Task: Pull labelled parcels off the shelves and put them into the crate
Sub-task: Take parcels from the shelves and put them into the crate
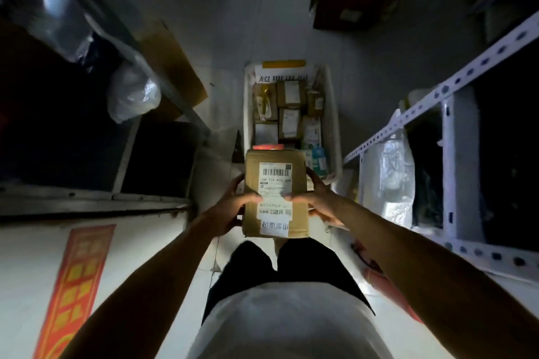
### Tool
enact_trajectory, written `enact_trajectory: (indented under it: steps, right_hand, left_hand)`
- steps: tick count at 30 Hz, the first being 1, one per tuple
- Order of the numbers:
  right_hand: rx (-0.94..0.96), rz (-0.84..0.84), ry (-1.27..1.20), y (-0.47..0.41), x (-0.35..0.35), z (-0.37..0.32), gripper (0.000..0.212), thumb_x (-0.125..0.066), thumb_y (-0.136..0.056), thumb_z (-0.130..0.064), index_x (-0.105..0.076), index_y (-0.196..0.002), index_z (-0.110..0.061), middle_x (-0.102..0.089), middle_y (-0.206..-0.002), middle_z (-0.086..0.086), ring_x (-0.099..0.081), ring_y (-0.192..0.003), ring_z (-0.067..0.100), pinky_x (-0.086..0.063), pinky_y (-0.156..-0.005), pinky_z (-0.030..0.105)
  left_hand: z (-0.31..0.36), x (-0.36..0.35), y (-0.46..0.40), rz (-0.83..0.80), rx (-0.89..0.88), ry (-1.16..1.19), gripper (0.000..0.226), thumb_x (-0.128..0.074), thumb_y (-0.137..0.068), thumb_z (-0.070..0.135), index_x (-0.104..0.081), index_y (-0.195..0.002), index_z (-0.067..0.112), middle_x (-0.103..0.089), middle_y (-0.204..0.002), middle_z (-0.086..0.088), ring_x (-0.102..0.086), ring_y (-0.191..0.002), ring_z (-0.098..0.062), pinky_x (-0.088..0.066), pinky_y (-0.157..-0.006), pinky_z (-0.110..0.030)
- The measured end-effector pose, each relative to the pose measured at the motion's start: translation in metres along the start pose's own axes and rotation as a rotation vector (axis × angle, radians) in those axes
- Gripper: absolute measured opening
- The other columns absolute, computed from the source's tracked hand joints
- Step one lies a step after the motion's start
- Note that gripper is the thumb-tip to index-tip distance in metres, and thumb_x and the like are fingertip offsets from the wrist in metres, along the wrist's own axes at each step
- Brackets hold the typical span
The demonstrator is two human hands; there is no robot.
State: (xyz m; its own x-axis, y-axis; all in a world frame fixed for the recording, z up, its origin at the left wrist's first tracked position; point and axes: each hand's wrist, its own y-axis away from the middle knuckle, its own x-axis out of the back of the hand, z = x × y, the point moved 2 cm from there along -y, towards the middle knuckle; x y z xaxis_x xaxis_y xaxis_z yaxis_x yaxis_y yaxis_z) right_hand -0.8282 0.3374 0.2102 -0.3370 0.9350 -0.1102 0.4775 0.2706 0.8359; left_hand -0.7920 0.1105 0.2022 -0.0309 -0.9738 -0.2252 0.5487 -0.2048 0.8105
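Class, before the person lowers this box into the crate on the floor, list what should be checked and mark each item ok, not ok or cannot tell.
1. Both hands on the box: ok; left hand and right hand hold opposite sides.
2. Grip firm: cannot tell.
3. Label present: ok; barcode label faces up.
4. Crate within reach ahead: ok.
5. Free room in the crate: cannot tell; parcels cover what shows, and the box hides the near end.
6. Floor path clear: cannot tell.
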Motion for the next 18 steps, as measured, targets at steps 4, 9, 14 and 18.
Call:
enact_trajectory:
  steps: [4, 9, 14, 18]
  right_hand:
    - [0.023, 0.035, -0.031, -0.028, 0.022, -0.036, 0.108, -0.085, -0.078, -0.016, -0.014, -0.157, -0.039, -0.058, -0.138, 0.005, -0.058, -0.107, 0.023, -0.043, -0.065, 0.03]
    - [0.029, 0.086, -0.158, -0.072, 0.041, -0.068, 0.096, -0.082, -0.08, -0.012, -0.025, -0.151, -0.042, -0.064, -0.114, -0.002, -0.061, -0.098, 0.014, -0.046, -0.068, 0.029]
    - [0.024, 0.185, -0.32, -0.149, 0.055, -0.097, 0.102, -0.096, -0.054, -0.019, -0.044, -0.14, -0.028, -0.069, -0.125, 0.011, -0.068, -0.111, 0.028, -0.055, -0.097, 0.049]
    - [-0.002, 0.241, -0.377, -0.241, 0.073, -0.114, 0.086, -0.098, -0.046, -0.03, -0.056, -0.121, -0.04, -0.074, -0.117, 0.001, -0.07, -0.108, 0.024, -0.056, -0.096, 0.049]
  left_hand:
    - [0.049, 0.0, -0.042, 0.026, 0.026, 0.0, 0.094, -0.081, -0.07, 0.009, -0.037, -0.143, 0.048, -0.073, -0.117, -0.011, -0.071, -0.102, -0.039, -0.055, -0.089, -0.061]
    - [0.105, 0.005, -0.092, -0.059, -0.012, -0.042, 0.085, -0.079, -0.065, 0.01, -0.045, -0.136, 0.044, -0.072, -0.12, -0.01, -0.068, -0.11, -0.037, -0.048, -0.098, -0.064]
    - [0.141, 0.027, -0.175, -0.107, -0.04, -0.063, 0.09, -0.081, -0.07, 0.009, -0.041, -0.15, 0.025, -0.063, -0.134, -0.018, -0.06, -0.123, -0.04, -0.043, -0.106, -0.063]
    - [0.172, 0.05, -0.262, -0.14, 0.013, -0.093, 0.079, -0.073, -0.08, 0.004, -0.041, -0.149, 0.027, -0.062, -0.135, -0.016, -0.059, -0.125, -0.038, -0.044, -0.104, -0.062]
